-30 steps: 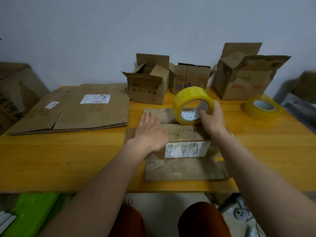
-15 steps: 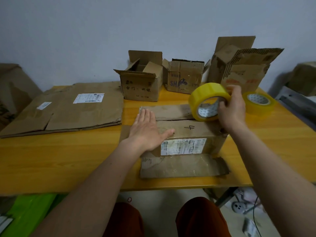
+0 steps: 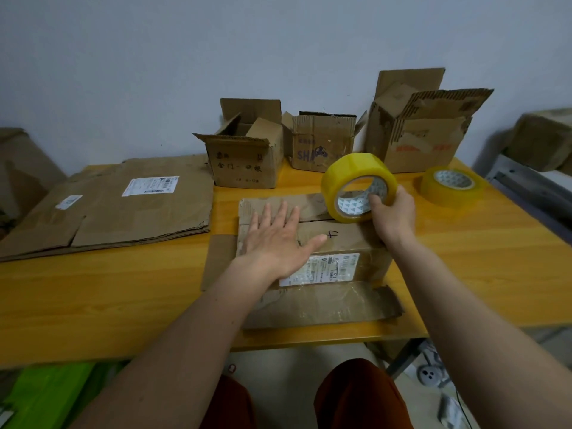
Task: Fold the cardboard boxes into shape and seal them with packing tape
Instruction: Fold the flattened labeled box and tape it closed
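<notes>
Nearest you, your left hand [image 3: 278, 243] lay flat, fingers spread, pressing the cardboard box [image 3: 334, 258] at the table's [image 3: 93, 305] front edge. Beyond, your right hand [image 3: 393, 213] gripped the yellow tape roll [image 3: 356, 178] above the box's far flap; a second roll [image 3: 452, 185] sat farther right.

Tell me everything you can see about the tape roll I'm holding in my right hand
The tape roll is a wide ring of glossy translucent yellow packing tape on a white core printed with small grey triangles. It stands on edge, tilted, its open centre facing the camera, at the far right end of the box. The right hand grips its right rim, fingertips inside the core. Whether a strip is pulled out cannot be told.
</notes>
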The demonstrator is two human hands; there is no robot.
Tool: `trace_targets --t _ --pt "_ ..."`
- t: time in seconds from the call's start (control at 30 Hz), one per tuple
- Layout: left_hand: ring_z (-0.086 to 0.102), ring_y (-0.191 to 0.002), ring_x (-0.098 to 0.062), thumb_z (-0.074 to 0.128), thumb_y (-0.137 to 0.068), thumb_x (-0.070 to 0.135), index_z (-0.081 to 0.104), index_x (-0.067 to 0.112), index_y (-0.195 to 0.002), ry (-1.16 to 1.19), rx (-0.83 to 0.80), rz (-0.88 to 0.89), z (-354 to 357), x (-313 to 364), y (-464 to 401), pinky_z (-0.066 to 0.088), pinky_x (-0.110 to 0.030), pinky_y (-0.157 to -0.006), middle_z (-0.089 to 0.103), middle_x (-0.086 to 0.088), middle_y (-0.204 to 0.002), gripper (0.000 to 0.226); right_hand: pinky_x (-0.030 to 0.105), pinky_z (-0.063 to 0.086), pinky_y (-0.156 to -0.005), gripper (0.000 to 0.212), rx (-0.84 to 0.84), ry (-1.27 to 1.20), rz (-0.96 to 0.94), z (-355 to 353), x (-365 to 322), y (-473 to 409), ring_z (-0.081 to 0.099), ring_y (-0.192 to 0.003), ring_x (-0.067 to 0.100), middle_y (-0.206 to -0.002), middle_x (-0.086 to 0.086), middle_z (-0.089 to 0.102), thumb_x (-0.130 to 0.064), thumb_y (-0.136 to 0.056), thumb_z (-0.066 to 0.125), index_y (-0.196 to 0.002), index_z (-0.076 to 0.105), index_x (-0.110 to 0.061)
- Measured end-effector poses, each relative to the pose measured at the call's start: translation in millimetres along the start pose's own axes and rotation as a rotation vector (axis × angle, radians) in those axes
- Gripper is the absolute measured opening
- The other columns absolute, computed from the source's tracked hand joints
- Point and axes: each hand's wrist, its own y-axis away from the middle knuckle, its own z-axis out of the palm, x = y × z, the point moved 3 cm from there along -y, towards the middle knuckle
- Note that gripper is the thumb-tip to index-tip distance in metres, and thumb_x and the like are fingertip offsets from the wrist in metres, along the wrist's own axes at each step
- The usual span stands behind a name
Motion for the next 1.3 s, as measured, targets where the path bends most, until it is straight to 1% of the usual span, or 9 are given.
trace_targets --t 0.1,0.2,0.37,0.57,0.73,0.9,1.07,1.2,1.3 --pt "-0.02 -0.145 -0.027 0.005 -0.082 0.08 -0.014 0.033 -0.15 -0.004 -0.021 -0.017 2 -9 1 -0.011 -0.046 -0.117 -0.02 0.002 -0.158 0.084 0.041 0.048 -0.091 0.022 -0.035 -0.018 0.005 4 -3 5 0.058 -0.106 0.029 -0.113 0.012 0.063 -0.018 -0.093 0.056 -0.113 0.057 -0.008" --pt "-0.018 -0.144 -0.034 0.012 -0.082 0.08 -0.019 0.039 -0.147 0.03 -0.058 -0.091 1 -17 2 -0.011 -0.058 -0.114 -0.02 -0.002 -0.158 0.083 0.045 0.047 -0.091 0.021 -0.072 -0.004 -0.001 16 -8 16 0.057 -0.106 0.031 -0.112 0.012 0.062 -0.021 -0.094 0.055 -0.111 0.056 -0.008" --pt "-0.022 -0.143 -0.034 0.007 -0.072 0.09 -0.02 0.036 -0.147 0.019 -0.064 -0.142 2 -13 2 -0.014 -0.069 -0.104 -0.021 0.008 -0.158 0.097 0.035 0.042 -0.079 0.019 -0.095 0.053 -0.042 24 -15 28 0.056 -0.101 0.031 -0.105 0.011 0.061 -0.022 -0.095 0.052 -0.107 0.055 -0.008" --pt "-0.024 -0.142 -0.034 0.008 -0.072 0.089 -0.022 0.037 -0.146 0.031 -0.066 -0.127 2 -15 2 -0.015 -0.069 -0.104 -0.023 0.013 -0.156 0.095 0.039 0.042 -0.074 0.018 -0.084 0.185 -0.169 1 -23 18 0.054 -0.101 0.036 -0.108 0.016 0.06 -0.017 -0.096 0.048 -0.111 0.052 -0.006" --pt "-0.025 -0.142 -0.034 0.008 -0.071 0.09 -0.023 0.038 -0.145 0.038 -0.069 -0.107 3 -12 6 -0.017 -0.067 -0.103 -0.024 0.011 -0.156 0.096 0.045 0.045 -0.074 0.022 0.044 0.235 -0.251 -18 -21 13 0.055 -0.097 0.036 -0.106 0.016 0.062 -0.015 -0.097 0.046 -0.117 0.051 -0.009" --pt "-0.026 -0.141 -0.038 0.015 -0.08 0.081 -0.012 0.041 -0.149 0.024 -0.138 -0.113 -1 -6 3 -0.016 -0.068 -0.104 -0.024 0.004 -0.157 0.084 0.034 0.046 -0.082 0.019 -0.03 -0.111 -0.049 -6 -8 16 0.057 -0.101 0.021 -0.1 -0.003 0.057 -0.009 -0.092 0.055 -0.11 0.056 -0.017" --pt "-0.02 -0.145 -0.024 0.018 -0.094 0.056 -0.007 0.02 -0.152 0.073 -0.033 0.007 0 18 3 -0.009 -0.052 -0.117 -0.02 -0.005 -0.158 0.073 0.037 0.053 -0.086 0.021 -0.086 -0.28 0.056 2 0 19 0.062 -0.099 0.021 -0.098 -0.003 0.062 -0.009 -0.089 0.062 -0.101 0.056 -0.025" --pt "-0.024 -0.143 -0.026 0.007 -0.078 0.084 -0.01 0.033 -0.151 0.056 -0.062 -0.011 5 20 3 -0.012 -0.051 -0.116 -0.025 -0.002 -0.156 0.09 0.042 0.048 -0.092 0.02 -0.038 -0.129 -0.011 2 -7 19 0.058 -0.106 0.025 -0.102 -0.004 0.057 -0.012 -0.093 0.054 -0.11 0.053 -0.022" --pt "-0.024 -0.143 -0.027 0.01 -0.076 0.086 -0.013 0.035 -0.15 0.044 -0.073 -0.012 5 20 2 -0.012 -0.051 -0.116 -0.025 -0.003 -0.156 0.093 0.041 0.047 -0.089 0.03 -0.033 -0.03 -0.11 -5 -17 19 0.056 -0.11 0.028 -0.11 0.002 0.061 -0.011 -0.095 0.05 -0.124 0.053 -0.015"
